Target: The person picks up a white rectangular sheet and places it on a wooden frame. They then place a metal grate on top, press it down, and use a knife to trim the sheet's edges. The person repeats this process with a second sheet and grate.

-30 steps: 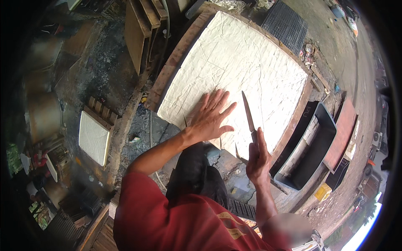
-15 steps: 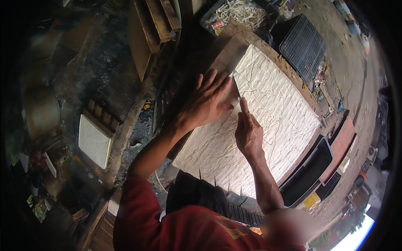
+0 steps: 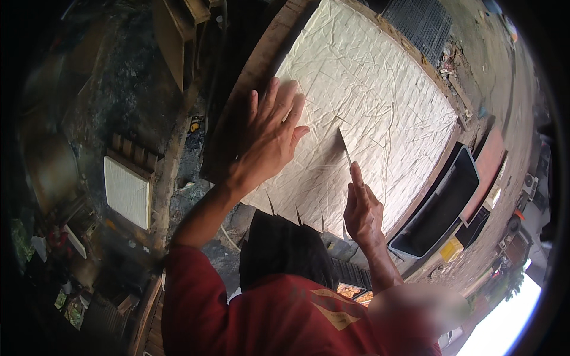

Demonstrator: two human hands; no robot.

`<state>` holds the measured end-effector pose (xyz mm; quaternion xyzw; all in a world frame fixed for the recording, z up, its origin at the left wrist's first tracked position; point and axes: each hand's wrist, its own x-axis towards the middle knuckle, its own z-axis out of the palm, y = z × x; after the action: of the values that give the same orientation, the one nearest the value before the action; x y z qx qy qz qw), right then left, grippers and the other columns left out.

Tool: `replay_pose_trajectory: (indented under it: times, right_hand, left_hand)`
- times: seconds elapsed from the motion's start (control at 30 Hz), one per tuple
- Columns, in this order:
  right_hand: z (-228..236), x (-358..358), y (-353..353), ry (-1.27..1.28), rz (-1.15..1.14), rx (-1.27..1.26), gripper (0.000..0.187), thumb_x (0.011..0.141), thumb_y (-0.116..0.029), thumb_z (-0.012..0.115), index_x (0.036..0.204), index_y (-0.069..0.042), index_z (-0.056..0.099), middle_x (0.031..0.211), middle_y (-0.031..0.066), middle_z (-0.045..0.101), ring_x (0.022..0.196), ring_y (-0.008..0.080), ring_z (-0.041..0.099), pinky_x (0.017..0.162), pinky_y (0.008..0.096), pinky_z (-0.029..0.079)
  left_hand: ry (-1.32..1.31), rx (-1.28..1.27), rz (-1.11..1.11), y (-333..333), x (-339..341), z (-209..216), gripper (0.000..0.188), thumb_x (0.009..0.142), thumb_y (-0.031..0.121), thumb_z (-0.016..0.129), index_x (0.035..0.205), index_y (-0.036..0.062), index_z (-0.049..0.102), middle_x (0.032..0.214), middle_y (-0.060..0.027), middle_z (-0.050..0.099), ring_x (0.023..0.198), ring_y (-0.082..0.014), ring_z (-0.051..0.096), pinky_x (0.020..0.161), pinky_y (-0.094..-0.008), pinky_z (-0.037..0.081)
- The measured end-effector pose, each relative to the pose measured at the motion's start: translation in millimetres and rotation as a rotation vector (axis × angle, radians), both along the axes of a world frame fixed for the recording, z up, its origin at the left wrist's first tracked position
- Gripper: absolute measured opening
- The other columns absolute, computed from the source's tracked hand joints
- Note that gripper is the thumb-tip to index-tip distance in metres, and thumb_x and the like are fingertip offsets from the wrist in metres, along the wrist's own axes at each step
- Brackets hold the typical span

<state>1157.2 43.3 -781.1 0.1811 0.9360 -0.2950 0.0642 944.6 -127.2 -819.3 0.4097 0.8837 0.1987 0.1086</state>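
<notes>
A large cream-white slab (image 3: pixel 380 77) with a creased, wrinkled top lies in front of me. My right hand (image 3: pixel 363 213) grips a knife (image 3: pixel 345 147) with the index finger stretched toward its thin blade. The blade points away over the middle of the slab; I cannot tell whether it touches. Over the slab's left edge, my left hand (image 3: pixel 270 133) is open with its fingers spread. A brown board (image 3: pixel 261 53) runs along that left side, partly hidden by the hand and in shadow. Several narrow dark pointed marks show at the slab's near edge.
Left of me, a smaller white slab (image 3: pixel 127 193) rests against a slatted wooden frame (image 3: pixel 132 155). Wooden boards (image 3: pixel 172 41) stand at the far left. A black tray (image 3: pixel 436 204) and a yellow object (image 3: pixel 451 249) are at right; a black grid crate (image 3: pixel 418 26) lies beyond.
My right hand has drawn the knife back toward me, away from the brown board. The left hand has shifted left. The view has moved too, with the slab now sitting higher.
</notes>
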Motion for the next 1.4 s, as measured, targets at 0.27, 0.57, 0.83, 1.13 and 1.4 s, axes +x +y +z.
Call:
replay_pose_trajectory:
  times: [0.27,0.57,0.83,1.13,1.4]
  right_hand:
    - [3.6,100.1,-0.3,0.038,-0.018,0.033,0.066,0.101,-0.008,0.061,0.161,-0.022,0.037,0.080,0.0183,0.066,0.063,0.0387,0.065,0.055,0.0511,0.052]
    - [12.2,187.3,3.4,0.001,-0.032,0.052,0.061,0.100,-0.007,0.059,0.158,-0.019,0.043,0.082,0.0241,0.068,0.066,0.0427,0.068,0.058,0.0529,0.053]
    - [25.6,259.7,-3.6,-0.026,-0.064,0.045,0.054,0.102,-0.006,0.057,0.155,-0.016,0.048,0.085,0.0257,0.070,0.074,0.0435,0.069,0.063,0.0514,0.053]
    - [106.9,325.2,21.1,-0.314,-0.144,-0.210,0.061,0.101,-0.005,0.056,0.159,-0.015,0.040,0.112,0.0318,0.070,0.100,0.0494,0.070,0.078,0.0529,0.057]
    - [75.0,120.8,40.8,0.320,-0.212,-0.127,0.057,0.103,-0.004,0.056,0.158,-0.011,0.043,0.117,0.0307,0.069,0.105,0.0422,0.071,0.086,0.0434,0.056]
  left_hand:
    - [0.019,-0.036,0.081,-14.5,137.6,0.3,0.058,0.105,0.036,0.057,0.154,0.0062,0.049,0.167,-0.0159,0.034,0.156,-0.0425,0.026,0.124,-0.0621,0.020]
    - [0.007,-0.003,0.032,-6.4,247.5,-2.1,0.057,0.106,0.036,0.056,0.155,0.0063,0.049,0.168,-0.0159,0.033,0.157,-0.0424,0.024,0.124,-0.0626,0.018]
    - [-0.059,0.103,-0.185,25.7,299.6,-9.4,0.077,0.096,0.044,0.069,0.159,0.0096,0.042,0.171,-0.0135,0.028,0.158,-0.0382,0.023,0.126,-0.0633,0.018]
    - [0.127,-0.084,-0.457,42.8,282.0,-20.1,0.073,0.096,0.034,0.066,0.163,0.0269,0.037,0.173,-0.0053,0.025,0.158,-0.0326,0.023,0.126,-0.0639,0.020]
    - [-0.008,0.193,0.064,-12.6,157.3,17.2,0.074,0.098,0.049,0.068,0.153,0.0029,0.049,0.164,-0.0242,0.036,0.154,-0.0471,0.027,0.121,-0.0672,0.022]
